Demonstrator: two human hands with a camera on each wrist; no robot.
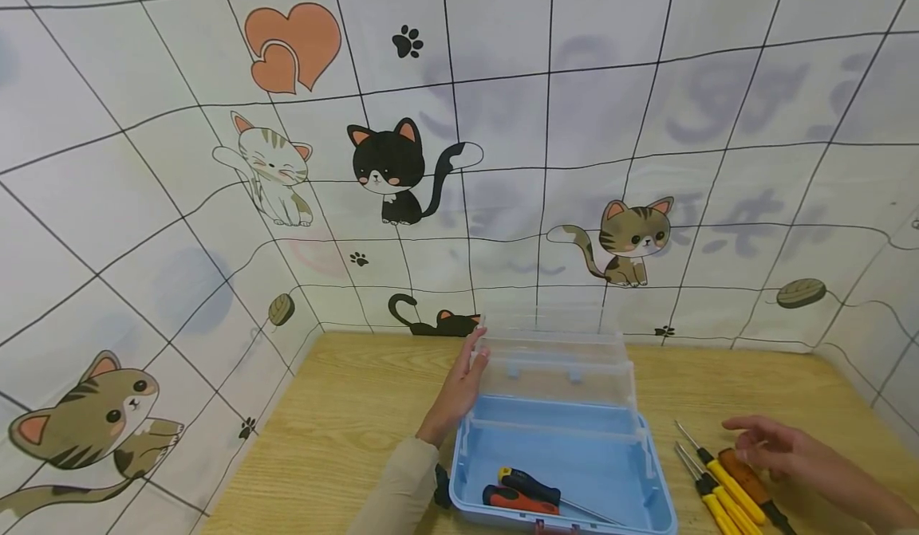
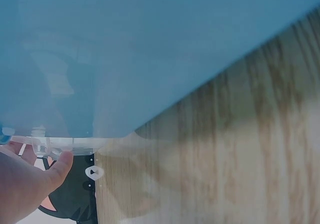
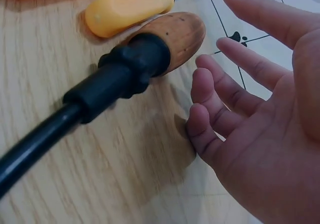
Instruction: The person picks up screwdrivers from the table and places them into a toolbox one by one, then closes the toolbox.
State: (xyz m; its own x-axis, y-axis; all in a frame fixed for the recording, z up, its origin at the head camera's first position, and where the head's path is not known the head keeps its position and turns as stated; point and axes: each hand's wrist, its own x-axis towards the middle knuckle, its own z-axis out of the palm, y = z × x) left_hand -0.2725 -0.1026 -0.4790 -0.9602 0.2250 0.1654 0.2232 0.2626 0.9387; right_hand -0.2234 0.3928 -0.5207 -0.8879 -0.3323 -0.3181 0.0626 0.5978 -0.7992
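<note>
With thumb and fingers, my left hand [image 1: 458,385] grips the left edge of the clear lid [image 1: 556,348] of a blue toolbox [image 1: 549,451]. The lid stands raised at the back. Inside the box lie a black-and-yellow screwdriver [image 1: 530,485] and a red-and-black screwdriver [image 1: 520,501]. My right hand [image 1: 786,454] hovers by a soldering iron [image 1: 747,475] on the table, fingers loosely bent and holding nothing. In the right wrist view, the wooden handle [image 3: 182,39] and black cord [image 3: 40,139] of the iron show beside the fingertips.
Several yellow-handled screwdrivers [image 1: 728,483] lie right of the box, next to the iron. A small black object [image 1: 442,487] sits against the box's left side. The wooden table [image 1: 345,407] backs onto a wall covering [image 1: 502,264] with printed cats.
</note>
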